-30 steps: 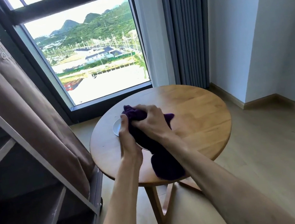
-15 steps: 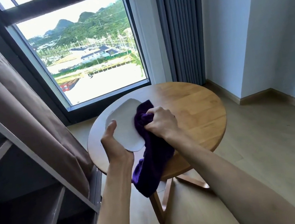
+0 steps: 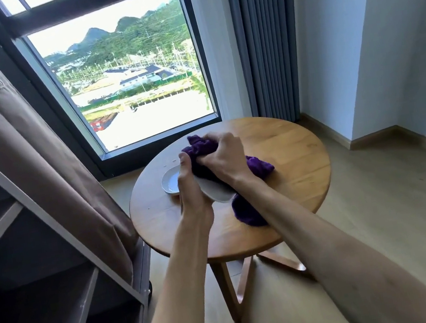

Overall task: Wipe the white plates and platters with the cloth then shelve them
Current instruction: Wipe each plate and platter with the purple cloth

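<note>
right now the left hand [image 3: 191, 193] is holding a white platter [image 3: 215, 190] up off the round wooden surface [image 3: 291, 165], tilted, w/ its long axis running from near-left toward far-right, roughly along the line of the right forearm. the thumb is sticking up along the platter's left rim and the rest of the left fingers are curling under it, mostly hidden, so the platter is being gripped at its left edge. the right hand [image 3: 224, 159] is bunching the purple cloth [image 3: 201, 149] in curled fingers and pressing it onto the far part of the platter's face; more cloth is trailing out to the right [image 3: 260, 166] and hanging below the platter [image 3: 245, 212] over the surface.

a second, smaller white plate [image 3: 170, 182] is lying flat on the surface just beyond and left of the left hand, partly hidden by it; can't tell if it's touching the platter.

judging by this, wiping is underway and shelving isn't started. the shelf unit [image 3: 60, 299] w/ its brown fabric cover [image 3: 20, 143] is standing to the person's left, well apart from the platter, so the left hand, already gripping the platter and nearer that side, looks like the one to carry it over. the platter's long axis is pointing away from the shelves, so it'd prob need turning on the way. risk imo: one-edge grip on a tilted platter could slip once the cloth hand is letting go.
</note>
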Demonstrator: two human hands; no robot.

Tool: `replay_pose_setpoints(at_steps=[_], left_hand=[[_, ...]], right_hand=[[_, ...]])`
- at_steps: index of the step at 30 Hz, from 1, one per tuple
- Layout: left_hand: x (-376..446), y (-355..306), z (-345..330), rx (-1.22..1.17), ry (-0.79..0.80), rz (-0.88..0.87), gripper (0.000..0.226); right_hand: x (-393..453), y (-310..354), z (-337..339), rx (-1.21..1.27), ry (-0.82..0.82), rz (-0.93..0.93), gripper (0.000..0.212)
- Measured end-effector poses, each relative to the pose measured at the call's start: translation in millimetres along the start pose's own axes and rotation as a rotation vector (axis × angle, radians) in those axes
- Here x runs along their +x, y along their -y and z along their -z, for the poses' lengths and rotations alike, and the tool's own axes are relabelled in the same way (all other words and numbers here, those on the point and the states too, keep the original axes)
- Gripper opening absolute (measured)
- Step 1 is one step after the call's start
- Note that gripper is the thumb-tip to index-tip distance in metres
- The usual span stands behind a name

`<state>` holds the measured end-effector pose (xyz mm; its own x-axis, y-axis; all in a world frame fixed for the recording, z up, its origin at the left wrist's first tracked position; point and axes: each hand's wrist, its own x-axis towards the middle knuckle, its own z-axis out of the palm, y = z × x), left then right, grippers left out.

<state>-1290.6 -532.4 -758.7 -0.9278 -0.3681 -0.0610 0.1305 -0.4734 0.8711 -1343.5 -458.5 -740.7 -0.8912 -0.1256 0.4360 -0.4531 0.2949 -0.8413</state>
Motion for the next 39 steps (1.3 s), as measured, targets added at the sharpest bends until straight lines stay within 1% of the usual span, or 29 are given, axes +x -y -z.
replay_pose_setpoints(at_steps=[3, 4, 5, 7, 9, 11, 12, 13, 14, 16, 19, 20, 22, 24, 25, 26, 27, 28, 29, 30, 31, 32, 33, 34, 35, 36, 37, 38, 39], left_hand=[[8.2, -6.4, -3.8, -0.101, -0.036, 0.008, 0.06], [10.6, -8.9, -3.2, -0.128, -0.04, -0.007, 0.056], [12.9, -11.9, -2.3, -0.156, -0.045, -0.018, 0.05], [17.7, -15.9, 1.3, -0.212, -0.082, -0.035, 0.04], [16.7, -16.7, 6.3, -0.245, -0.118, -0.037, 0.04], [16.7, -16.6, 12.7, -0.278, -0.155, -0.042, 0.036], [16.7, -18.5, 15.9, -0.3, -0.174, -0.059, 0.033], [15.6, -21.4, 18.6, -0.31, -0.175, -0.091, 0.034], [14.2, -23.4, 21.2, -0.307, -0.152, -0.123, 0.037], [10.4, -26.0, 27.6, -0.287, -0.105, -0.16, 0.037], [5.4, -32.9, 40.3, -0.304, -0.184, -0.203, 0.034], [4.8, -35.5, 42.4, -0.311, -0.211, -0.208, 0.033], [2.4, -35.6, 43.0, -0.292, -0.269, -0.211, 0.034], [1.3, -26.9, 38.6, -0.272, -0.311, -0.206, 0.038], [1.6, -20.2, 34.9, -0.261, -0.322, -0.196, 0.04], [2.1, -13.7, 30.2, -0.254, -0.319, -0.181, 0.042], [2.1, -7.4, 24.0, -0.268, -0.297, -0.155, 0.043], [1.9, -2.7, 18.5, -0.297, -0.263, -0.133, 0.044], [2.3, 1.3, 14.7, -0.328, -0.244, -0.121, 0.044], [3.7, 3.4, 13.1, -0.362, -0.248, -0.116, 0.043], [4.6, 3.9, 12.9, -0.392, -0.264, -0.107, 0.043], [5.7, 3.9, 14.1, -0.416, -0.278, -0.096, 0.044], [6.5, 3.7, 15.9, -0.434, -0.29, -0.09, 0.046], [6.9, 4.0, 18.2, -0.45, -0.303, -0.09, 0.048], [6.8, 4.1, 19.8, -0.465, -0.31, -0.095, 0.049], [6.8, 3.9, 20.9, -0.475, -0.313, -0.102, 0.049], [6.3, 3.6, 21.9, -0.482, -0.311, -0.109, 0.05], [5.0, 2.6, 21.8, -0.486, -0.304, -0.109, 0.051], [2.1, 2.6, 20.6, -0.487, -0.295, -0.096, 0.052]], right_hand=[[-9.2, 8.9, -1.8, 0.319, 0.138, -0.032, 0.011], [-11.5, 11.8, -1.8, 0.384, 0.171, -0.056, 0.012], [-13.2, 15.1, -2.5, 0.388, 0.194, -0.06, 0.012], [-15.1, 21.7, -3.1, 0.277, 0.249, -0.02, 0.008], [-13.5, 27.7, -0.4, 0.147, 0.331, -0.002, 0.007], [-9.6, 26.4, 4.4, -0.002, 0.442, -0.023, 0.007], [-9.1, 23.3, 6.3, -0.083, 0.472, -0.04, 0.008], [-9.8, 18.9, 8.1, -0.14, 0.467, -0.062, 0.008], [-10.8, 13.9, 9.5, -0.169, 0.425, -0.079, 0.008], [-11.4, 1.5, 11.5, -0.201, 0.277, -0.132, 0.01], [-4.7, -16.7, 23.4, -0.321, 0.08, -0.314, 0.023], [-0.9, -21.6, 30.1, -0.306, 0.027, -0.378, 0.026], [7.5, -21.5, 42.5, -0.139, -0.08, -0.468, 0.024], [14.6, -10.4, 47.7, 0.077, -0.18, -0.492, 0.016], [16.5, 0.3, 46.5, 0.151, -0.156, -0.471, 0.015], [17.2, 12.2, 42.8, 0.21, -0.057, -0.445, 0.015], [15.7, 23.1, 38.6, 0.274, 0.114, -0.422, 0.013], [11.8, 32.8, 34.1, 0.333, 0.327, -0.398, 0.009], [7.4, 38.1, 31.7, 0.362, 0.509, -0.364, 0.014], [4.1, 38.9, 29.8, 0.338, 0.606, -0.305, 0.022], [1.4, 37.3, 28.4, 0.247, 0.577, -0.237, 0.025], [0.0, 32.5, 27.7, 0.093, 0.443, -0.178, 0.022], [-0.8, 25.7, 28.0, -0.093, 0.275, -0.145, 0.016], [-3.9, 19.0, 28.2, -0.276, 0.146, -0.163, 0.026], [-8.4, 11.3, 27.4, -0.415, 0.108, -0.22, 0.045], [-13.2, 3.6, 24.9, -0.506, 0.164, -0.28, 0.061], [-17.5, -3.5, 20.0, -0.529, 0.253, -0.329, 0.072], [-21.9, -7.0, 15.3, -0.472, 0.345, -0.376, 0.079], [-25.6, -10.4, 11.5, -0.34, 0.409, -0.432, 0.082]])
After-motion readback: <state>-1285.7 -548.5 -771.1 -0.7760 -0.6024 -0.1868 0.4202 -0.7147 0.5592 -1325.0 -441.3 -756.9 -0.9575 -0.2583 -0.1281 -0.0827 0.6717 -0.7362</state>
